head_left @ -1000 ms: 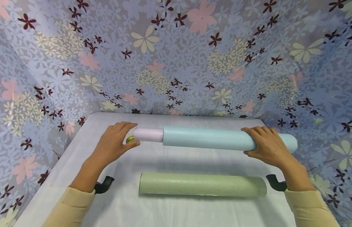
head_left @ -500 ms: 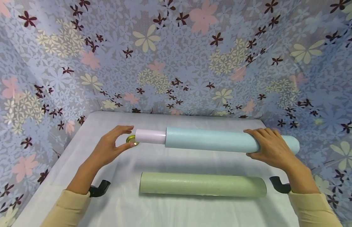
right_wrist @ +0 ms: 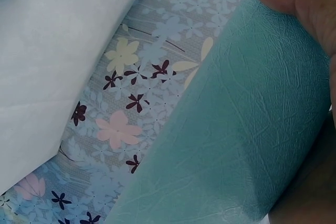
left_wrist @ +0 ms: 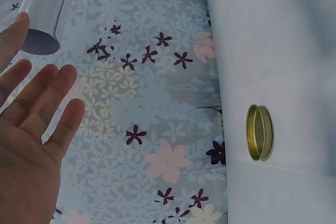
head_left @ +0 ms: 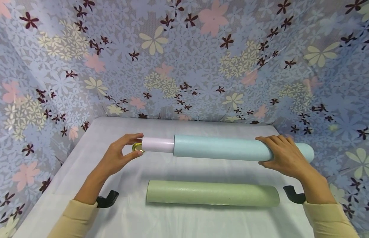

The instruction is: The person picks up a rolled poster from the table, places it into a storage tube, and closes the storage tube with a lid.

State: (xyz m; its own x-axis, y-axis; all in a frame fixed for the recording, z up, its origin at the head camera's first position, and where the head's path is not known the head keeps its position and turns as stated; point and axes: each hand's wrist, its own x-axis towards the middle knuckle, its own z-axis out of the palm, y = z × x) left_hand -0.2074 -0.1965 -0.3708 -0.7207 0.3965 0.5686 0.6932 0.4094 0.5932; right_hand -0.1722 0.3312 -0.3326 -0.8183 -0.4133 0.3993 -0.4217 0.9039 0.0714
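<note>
Left hand (head_left: 116,154): spread wide beside the end of the smooth lilac tube (head_left: 158,144); cannot tell if touching. Right hand (head_left: 281,155): gripping the blue tube (head_left: 220,147), held above white cloth (head_left: 172,220), partly around the lilac tube. On cloth: green tube (head_left: 212,193). Left wrist view only: entire gold lid (left_wrist: 260,132). Right wrist view only: finely creased blue grain.

- The head view is bright and evenly lit; the light comes from above.
- A soft shadow lies just below the green roll (head_left: 212,193), and other shadows with blurred borders spread over the white table (head_left: 208,221).
- Pale glare shows on the lilac tube (head_left: 158,144) and on the flowered cloth (head_left: 184,62) at left.
- The 2 wrist views are dimmer, bluish and softer in detail.
- In the right wrist view, the blue roll (right_wrist: 226,124) darkens toward its lower right edge.
</note>
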